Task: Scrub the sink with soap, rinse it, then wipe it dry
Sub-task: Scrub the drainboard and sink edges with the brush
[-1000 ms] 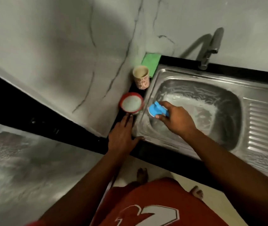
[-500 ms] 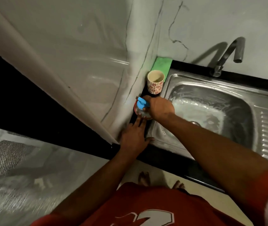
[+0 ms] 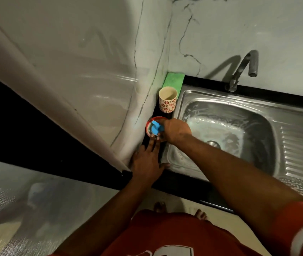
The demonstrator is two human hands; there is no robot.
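The steel sink (image 3: 187, 97) has white soap foam smeared over its basin and a drain near the bottom. My right hand (image 3: 176, 131) grips a blue scrubber (image 3: 156, 128) and presses it into a red-rimmed soap tub (image 3: 148, 124) standing on the black counter left of the sink. My left hand (image 3: 147, 161) lies flat on that counter just in front of the tub, fingers spread and fingertips touching its near side.
A patterned cup (image 3: 167, 100) stands behind the tub, with a green cloth (image 3: 173, 80) in the corner behind it. The tap (image 3: 243, 71) rises at the back of the sink. A ribbed drainboard (image 3: 302, 154) lies on the right. Marble walls close the left corner.
My right hand has carried the blue scrubber out of the basin leftward into the soap tub. The left hand has stayed on the counter by the tub.
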